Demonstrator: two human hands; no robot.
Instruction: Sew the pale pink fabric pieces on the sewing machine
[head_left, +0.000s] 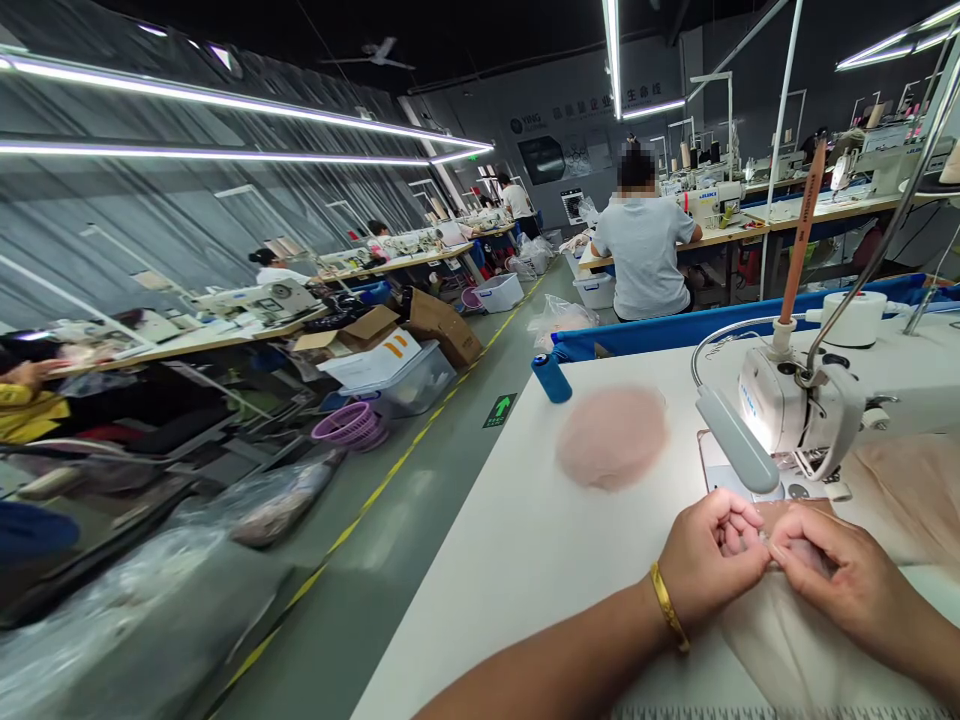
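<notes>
My left hand [712, 555] and my right hand [832, 570] meet on the white sewing table [510, 540], both pinched on a piece of thin beige fabric [795, 650] that lies under them and runs toward me. A gold bangle sits on my left wrist. Just beyond my fingers stands the white sewing machine [795, 410], its head and needle area close to the fabric's far edge. A round pile of pink fabric pieces [613, 437] lies on the table beyond my left hand.
A blue thread spool [552, 379] stands at the table's far corner. A person in a grey shirt [643, 250] sits ahead with their back to me. The aisle at left has cardboard boxes [442, 325], plastic bins, a purple basket [349, 425] and other workers' tables.
</notes>
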